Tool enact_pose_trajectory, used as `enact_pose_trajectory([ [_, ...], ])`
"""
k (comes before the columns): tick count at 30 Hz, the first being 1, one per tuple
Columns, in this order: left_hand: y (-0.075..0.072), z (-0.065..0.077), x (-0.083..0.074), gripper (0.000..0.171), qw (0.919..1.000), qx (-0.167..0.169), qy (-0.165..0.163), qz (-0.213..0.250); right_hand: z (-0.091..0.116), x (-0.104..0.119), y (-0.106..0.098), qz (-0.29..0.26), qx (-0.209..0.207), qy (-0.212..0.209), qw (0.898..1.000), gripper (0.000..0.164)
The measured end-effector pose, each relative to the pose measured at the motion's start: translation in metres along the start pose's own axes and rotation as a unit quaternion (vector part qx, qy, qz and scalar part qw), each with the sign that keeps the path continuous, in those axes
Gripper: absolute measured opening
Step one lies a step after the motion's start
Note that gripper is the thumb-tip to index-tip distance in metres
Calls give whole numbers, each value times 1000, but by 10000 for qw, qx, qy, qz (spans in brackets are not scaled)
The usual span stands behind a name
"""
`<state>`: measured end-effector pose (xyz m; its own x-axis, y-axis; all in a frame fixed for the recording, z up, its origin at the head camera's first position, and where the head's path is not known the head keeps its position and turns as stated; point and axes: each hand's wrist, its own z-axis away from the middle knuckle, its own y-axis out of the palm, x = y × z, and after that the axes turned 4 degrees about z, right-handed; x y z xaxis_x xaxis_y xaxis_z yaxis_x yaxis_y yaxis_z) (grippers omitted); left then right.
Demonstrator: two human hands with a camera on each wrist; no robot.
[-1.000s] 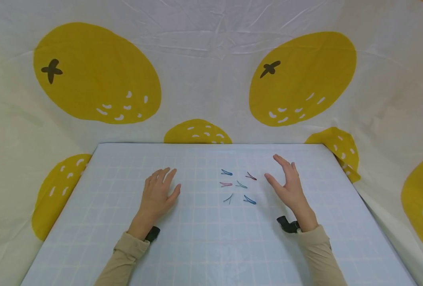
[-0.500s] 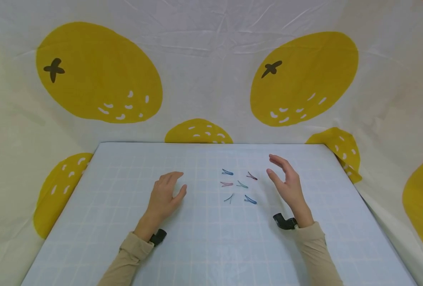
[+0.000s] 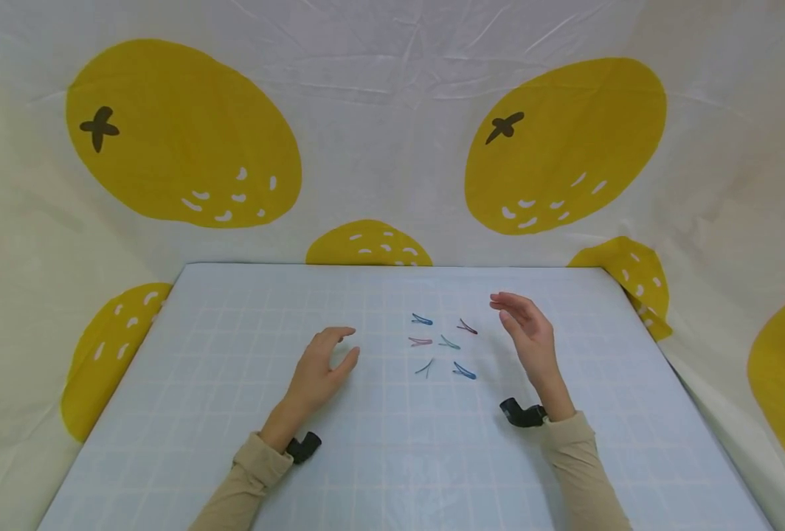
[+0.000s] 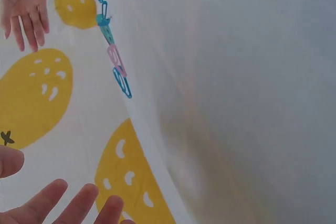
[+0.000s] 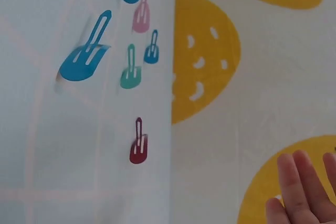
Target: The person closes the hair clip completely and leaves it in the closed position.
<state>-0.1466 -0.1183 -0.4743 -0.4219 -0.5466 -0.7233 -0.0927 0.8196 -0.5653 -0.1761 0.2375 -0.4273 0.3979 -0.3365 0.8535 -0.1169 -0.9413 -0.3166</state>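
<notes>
Several snap hair clips lie spread on the table between my hands, each sprung apart in a V. In the back row are a blue clip and a dark red clip. The middle row has a pink clip and a green clip. Nearest me lie a thin bluish clip and a larger blue clip. My left hand hovers left of them, fingers loosely bent, holding nothing. On the other side my right hand hovers near the dark red clip, its palm turned inward and holding nothing.
A pale cloth with a faint grid covers the table. Behind it hangs a white curtain printed with yellow fruit. Each wrist wears a black camera mount, such as the left mount.
My left hand has moved right and slightly toward me, closer to the clips. The right hand's fingers have drawn together and turned inward. The clips lie as before.
</notes>
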Motion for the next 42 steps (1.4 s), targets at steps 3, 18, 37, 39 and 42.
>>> enact_pose_trajectory([
  [3, 4, -1, -1, 33, 9997, 81, -20, 221, -1, -16, 1, -329, 9, 39, 9995, 34],
  [18, 27, -7, -8, 29, 9837, 639, -918, 1405, 2, -29, 11, -802, 181, 540, 9951, 32],
  [37, 58, -13, -9, 30, 9409, 1270, -1664, 2662, 5, -35, 33, -1155, 792, 1175, 9831, 33],
  [39, 62, -14, -9, 31, 9374, 1364, -1769, 2672, 6, -34, 35, -1091, 913, 1253, 9819, 33],
  [42, 69, -15, -13, 31, 9362, 1481, -2012, 2475, 5, -33, 38, -924, 1123, 1358, 9800, 31],
])
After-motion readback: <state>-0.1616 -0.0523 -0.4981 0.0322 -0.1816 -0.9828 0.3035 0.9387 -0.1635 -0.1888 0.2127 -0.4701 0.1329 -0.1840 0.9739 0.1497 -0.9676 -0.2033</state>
